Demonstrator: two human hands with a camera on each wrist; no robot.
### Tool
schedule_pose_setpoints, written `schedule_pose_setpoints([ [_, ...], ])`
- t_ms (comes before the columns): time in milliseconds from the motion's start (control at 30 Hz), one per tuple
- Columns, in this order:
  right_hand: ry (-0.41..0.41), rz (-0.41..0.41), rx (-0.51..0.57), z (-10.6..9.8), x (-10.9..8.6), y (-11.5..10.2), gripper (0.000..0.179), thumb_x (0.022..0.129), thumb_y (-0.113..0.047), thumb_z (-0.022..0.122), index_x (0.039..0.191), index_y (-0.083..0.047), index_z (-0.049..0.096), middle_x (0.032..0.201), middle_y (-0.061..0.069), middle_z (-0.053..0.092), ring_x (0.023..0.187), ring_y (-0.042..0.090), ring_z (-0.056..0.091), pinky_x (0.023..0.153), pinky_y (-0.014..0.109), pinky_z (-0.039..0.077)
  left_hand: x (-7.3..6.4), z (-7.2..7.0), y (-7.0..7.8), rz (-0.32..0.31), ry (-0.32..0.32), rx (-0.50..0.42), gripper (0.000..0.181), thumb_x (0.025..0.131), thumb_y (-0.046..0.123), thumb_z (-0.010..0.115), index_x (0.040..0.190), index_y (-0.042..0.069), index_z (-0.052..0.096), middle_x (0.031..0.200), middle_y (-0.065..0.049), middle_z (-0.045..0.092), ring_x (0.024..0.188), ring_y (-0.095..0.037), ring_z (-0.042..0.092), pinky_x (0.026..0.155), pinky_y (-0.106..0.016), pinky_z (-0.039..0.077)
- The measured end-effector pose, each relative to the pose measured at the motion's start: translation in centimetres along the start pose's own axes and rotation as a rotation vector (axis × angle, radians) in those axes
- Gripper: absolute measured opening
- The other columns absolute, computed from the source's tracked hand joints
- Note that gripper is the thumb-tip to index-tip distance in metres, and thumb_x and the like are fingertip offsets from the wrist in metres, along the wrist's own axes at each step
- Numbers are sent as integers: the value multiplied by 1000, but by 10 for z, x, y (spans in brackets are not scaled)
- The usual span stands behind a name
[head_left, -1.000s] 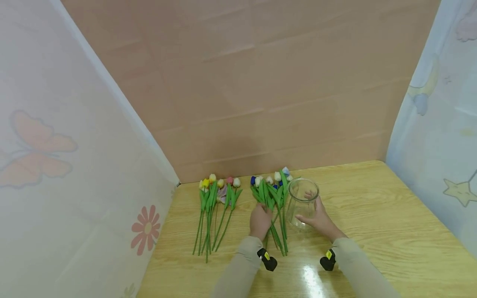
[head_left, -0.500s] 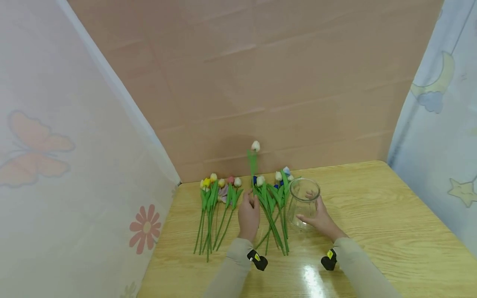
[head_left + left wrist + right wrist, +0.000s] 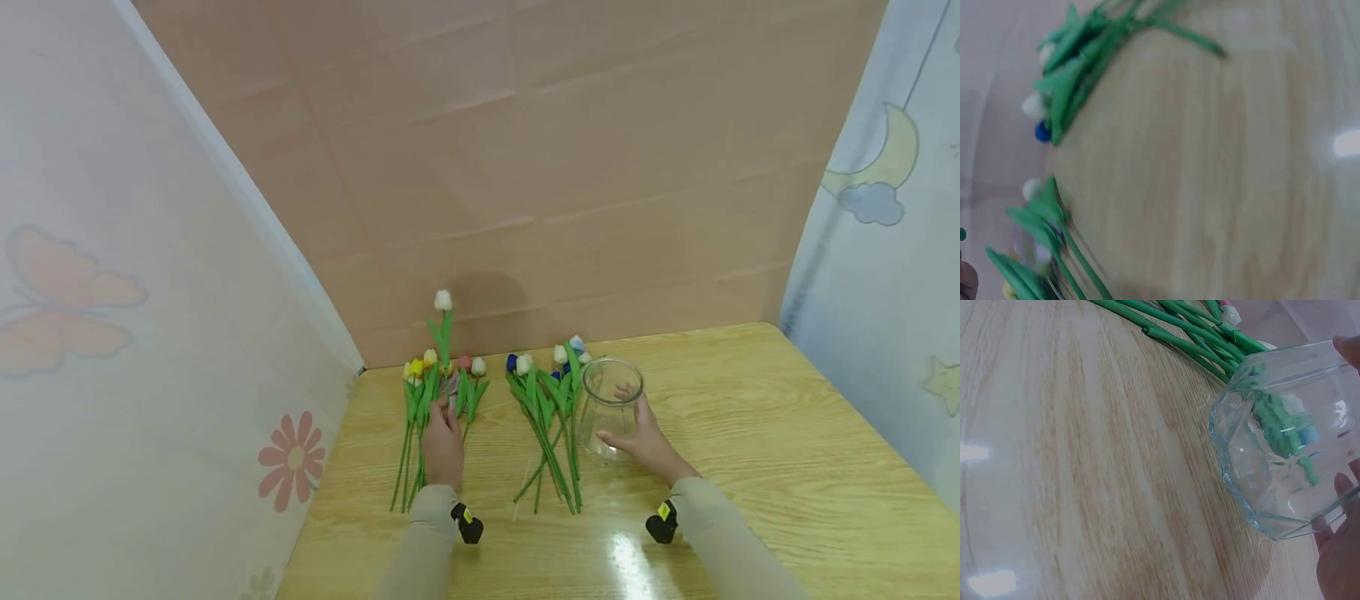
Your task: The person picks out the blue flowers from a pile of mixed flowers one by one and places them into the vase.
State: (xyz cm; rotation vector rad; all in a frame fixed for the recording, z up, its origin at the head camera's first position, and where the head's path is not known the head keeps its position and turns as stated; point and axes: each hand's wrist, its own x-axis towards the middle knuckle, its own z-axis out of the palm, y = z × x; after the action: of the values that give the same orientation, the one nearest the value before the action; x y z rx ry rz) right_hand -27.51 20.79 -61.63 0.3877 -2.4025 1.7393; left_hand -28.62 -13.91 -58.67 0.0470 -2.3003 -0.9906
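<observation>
Hands (image 3: 444, 448) (image 3: 651, 448) hold a white tulip (image 3: 446, 335) and glass vase (image 3: 600, 419).

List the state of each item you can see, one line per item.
Left hand: pinching a white tulip
White tulip: held up, bloom on top
Right hand: gripping the vase
Vase: mouth up, no stems inside
Left flowers: lying down, partly hidden
Right flowers: lying down, stems crossing

Long beige sleeves (image 3: 420, 533) end beside small black wrist cameras (image 3: 471, 531) bearing yellow patches (image 3: 664, 511).
</observation>
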Motion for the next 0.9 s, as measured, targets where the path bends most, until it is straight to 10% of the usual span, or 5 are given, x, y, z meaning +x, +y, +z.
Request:
schedule_pose_setpoints([
  [333, -13, 3, 26, -3, -5, -25, 87, 83, -7, 75, 147, -1, 17, 151, 30, 21, 142, 53, 4, 102, 76, 9, -9, -17, -25, 40, -156, 430, 16, 96, 21, 60, 103, 7, 61, 52, -5, 55, 38, -13, 45, 34, -26, 29],
  [900, 2, -19, 34, -2, -1, -4, 91, 81, -13, 79, 149, -7, 17, 151, 25, 23, 143, 50, 7, 105, 74, 9, -10, -18, -41, 86, -246, 618, 27, 89, 15, 70, 115, 9, 65, 95, -13, 68, 54, -25, 62, 40, -36, 47],
])
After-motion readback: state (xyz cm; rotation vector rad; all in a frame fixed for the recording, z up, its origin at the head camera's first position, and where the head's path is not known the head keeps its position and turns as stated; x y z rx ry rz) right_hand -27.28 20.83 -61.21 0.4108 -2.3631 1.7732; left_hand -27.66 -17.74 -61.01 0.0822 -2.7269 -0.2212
